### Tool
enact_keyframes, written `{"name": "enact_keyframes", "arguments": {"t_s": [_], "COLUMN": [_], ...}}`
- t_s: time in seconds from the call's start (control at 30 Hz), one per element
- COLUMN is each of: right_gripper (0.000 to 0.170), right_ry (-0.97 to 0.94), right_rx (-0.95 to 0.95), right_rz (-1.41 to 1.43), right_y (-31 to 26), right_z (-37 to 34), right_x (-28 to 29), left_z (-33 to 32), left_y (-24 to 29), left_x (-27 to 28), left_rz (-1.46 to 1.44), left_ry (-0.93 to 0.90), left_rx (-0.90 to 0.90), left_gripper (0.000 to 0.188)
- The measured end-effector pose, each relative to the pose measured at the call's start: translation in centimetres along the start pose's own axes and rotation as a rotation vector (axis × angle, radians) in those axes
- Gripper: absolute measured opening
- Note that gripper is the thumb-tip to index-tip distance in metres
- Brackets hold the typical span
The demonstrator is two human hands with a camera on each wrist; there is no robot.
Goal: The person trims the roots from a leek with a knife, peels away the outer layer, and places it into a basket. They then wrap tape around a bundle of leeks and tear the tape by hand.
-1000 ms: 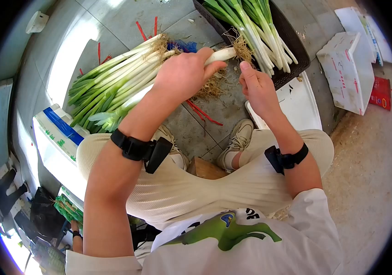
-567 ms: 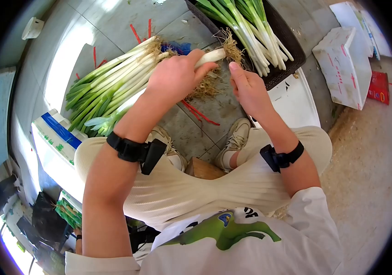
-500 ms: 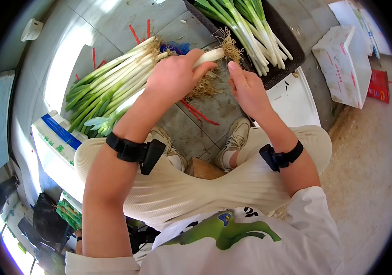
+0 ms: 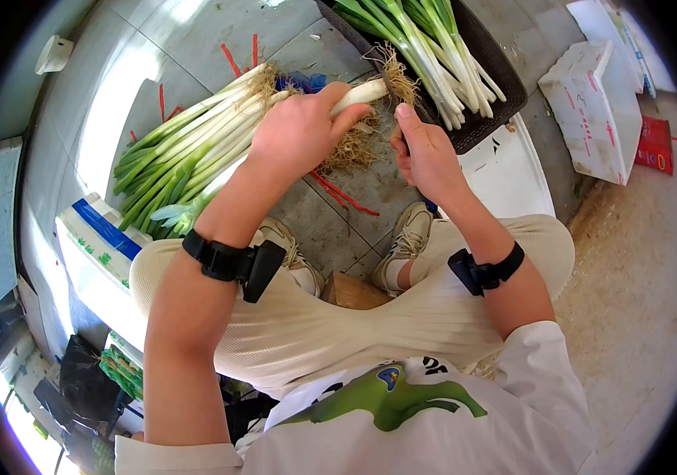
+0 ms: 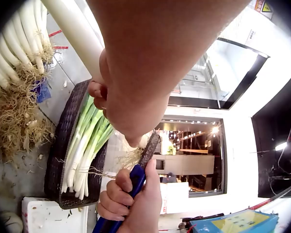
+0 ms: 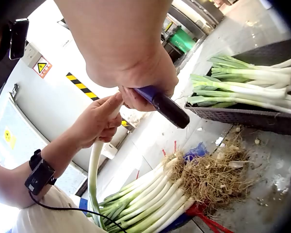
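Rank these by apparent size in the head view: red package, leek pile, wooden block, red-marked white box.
Largest to smallest:
1. Leek pile
2. Red-marked white box
3. Wooden block and red package: too alike to rank

Lap-down head view, two close wrist views
All three share the hands (image 4: 299, 131) and basket (image 4: 505, 87).

Basket (image 4: 520, 117) lies right of the leek pile (image 4: 196, 146).
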State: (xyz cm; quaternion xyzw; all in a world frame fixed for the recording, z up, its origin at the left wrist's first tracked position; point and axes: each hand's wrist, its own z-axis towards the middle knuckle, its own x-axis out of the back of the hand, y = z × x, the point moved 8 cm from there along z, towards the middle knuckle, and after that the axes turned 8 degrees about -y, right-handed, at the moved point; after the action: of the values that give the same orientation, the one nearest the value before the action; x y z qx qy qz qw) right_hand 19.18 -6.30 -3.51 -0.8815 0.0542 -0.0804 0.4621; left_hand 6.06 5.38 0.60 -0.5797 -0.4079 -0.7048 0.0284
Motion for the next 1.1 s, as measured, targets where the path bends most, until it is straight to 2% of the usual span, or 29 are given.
{"name": "enact_keyframes", "arguments": {"t_s": [0.07, 0.17, 0.27, 0.57, 0.67, 0.97, 1.1], "right_gripper": [0.061, 0.062, 0.063, 0.064, 0.059, 0.060, 0.060], "right_ry": [-0.016, -0.008, 0.002, 0.050, 0.024, 0.048, 0.050], "right_rx": [0.068, 0.065, 0.018, 0.049, 0.114, 0.122, 0.133], "right_rz": [0.065, 0.081, 0.009, -0.087, 0.009, -0.042, -0.066], "right_y": [-0.21, -0.44, -0.28, -0.32, -0.30, -0.32, -0.34], "right_z": [0.02, -0.22, -0.18, -0.12, -0.06, -0.06, -0.02], "right_x": [-0.46, -0.58, -0.09, 0.16, -0.27, 0.07, 0.09], "left_z": [-0.07, -0.21, -0.17, -0.09, -0.06, 0.03, -0.07], "left_y": [0.08, 0.01, 0.09, 0.05, 0.06, 0.00, 0.10], "left_x": [0.17, 0.15, 0.16, 0.20, 0.19, 0.08, 0.20], "left_rz": [-0.002, -0.013, 0.001, 0.008, 0.001, -0.007, 0.004], "left_ry": [0.011, -0.012, -0.053, 0.004, 0.022, -0.036, 0.001], "left_rx": [-0.005, 0.023, 0.042, -0.001, -0.013, 0.018, 0.000], "left_gripper": [0.043, 0.043, 0.042, 0.040, 0.040, 0.042, 0.043]}}
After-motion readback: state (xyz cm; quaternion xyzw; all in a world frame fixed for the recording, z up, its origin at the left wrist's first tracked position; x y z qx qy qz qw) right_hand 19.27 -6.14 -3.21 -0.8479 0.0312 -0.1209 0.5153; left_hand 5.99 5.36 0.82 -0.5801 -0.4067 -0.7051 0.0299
